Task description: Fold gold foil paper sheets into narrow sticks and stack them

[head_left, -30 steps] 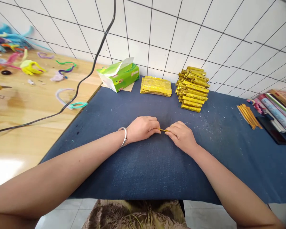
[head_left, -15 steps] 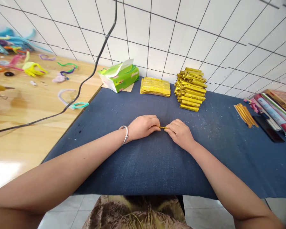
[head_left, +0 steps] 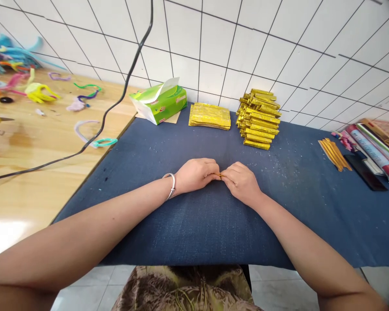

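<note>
My left hand (head_left: 199, 173), with a bangle at the wrist, is closed in a pinch over the dark blue cloth (head_left: 188, 233). My right hand (head_left: 241, 181) pinches from the other side, its fingertips almost touching the left ones. Between them a short bit of a thin gold paper strip (head_left: 220, 175) shows; most of it is hidden by the fingers. Beyond the hands lie a flat stack of gold paper sheets (head_left: 209, 116) and a heap of gold paper rolls (head_left: 261, 121).
A green tissue box (head_left: 168, 103) stands by the tiled wall. Several thin orange-gold strips (head_left: 334, 154) lie at the right, beside a black flat case (head_left: 365, 172) and stacked packets. A black cable (head_left: 116, 103) crosses the wooden table (head_left: 35, 142), where colourful fuzzy craft stems lie.
My hands have drawn closer together, so less of the gold strip shows between the fingertips. The view has shifted slightly.
</note>
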### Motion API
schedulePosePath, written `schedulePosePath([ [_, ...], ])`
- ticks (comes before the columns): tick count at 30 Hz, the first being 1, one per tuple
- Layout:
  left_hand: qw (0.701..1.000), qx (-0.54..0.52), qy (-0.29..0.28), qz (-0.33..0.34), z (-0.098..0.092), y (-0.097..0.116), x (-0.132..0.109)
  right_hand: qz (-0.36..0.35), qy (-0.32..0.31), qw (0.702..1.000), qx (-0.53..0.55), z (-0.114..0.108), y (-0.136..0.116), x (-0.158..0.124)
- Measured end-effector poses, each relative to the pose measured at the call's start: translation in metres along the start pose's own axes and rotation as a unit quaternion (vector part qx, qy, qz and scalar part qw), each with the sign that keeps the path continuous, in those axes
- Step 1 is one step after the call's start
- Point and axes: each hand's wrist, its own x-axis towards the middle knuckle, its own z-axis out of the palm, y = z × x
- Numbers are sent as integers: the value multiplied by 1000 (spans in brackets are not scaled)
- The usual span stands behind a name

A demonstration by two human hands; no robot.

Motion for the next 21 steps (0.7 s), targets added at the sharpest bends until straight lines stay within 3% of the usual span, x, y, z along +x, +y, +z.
schedulePosePath([
  [5, 999, 24, 1, 27, 1, 0, 2, 0, -3, 1000, -18, 1, 1, 1],
  [9, 1000, 8, 9, -4, 1, -3, 4, 7, 2, 1000, -16, 2, 4, 3],
  [16, 997, -48, 43, -47, -4, -12, 0, 43, 65, 996, 40, -4, 16, -1],
  [21, 996, -39, 63, -50, -7, -11, 0, 34, 64, 996, 43, -9, 15, -2],
])
